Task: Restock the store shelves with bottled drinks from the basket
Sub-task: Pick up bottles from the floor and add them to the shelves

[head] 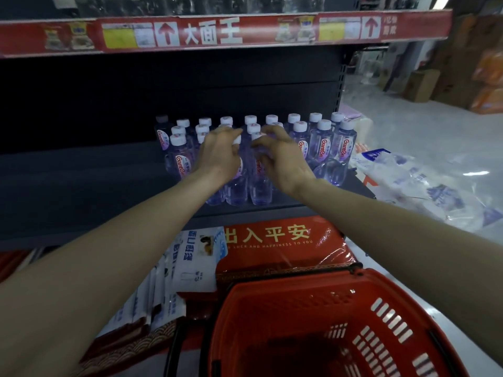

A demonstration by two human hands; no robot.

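Several clear water bottles [324, 142] with white caps and purple-white labels stand in rows on the dark shelf [81, 186], toward its right end. My left hand [220, 152] curls round the neck of a front-row bottle [236, 186], whose white cap shows at my fingertips. My right hand [281, 161] arches over the neighbouring bottles, its thumb and fingers curled round the top of a bottle [258, 183]. The red plastic basket [299, 284] stands below, in front of the shelf. No bottles show inside it.
An upper shelf with a red label strip [217, 31] overhangs the bottles. A wrapped red doormat [272, 240] and white-blue packets [190, 257] lie under the shelf. Crumpled plastic wrap [408, 180] lies on the floor at right, cardboard boxes [422, 85] farther back.
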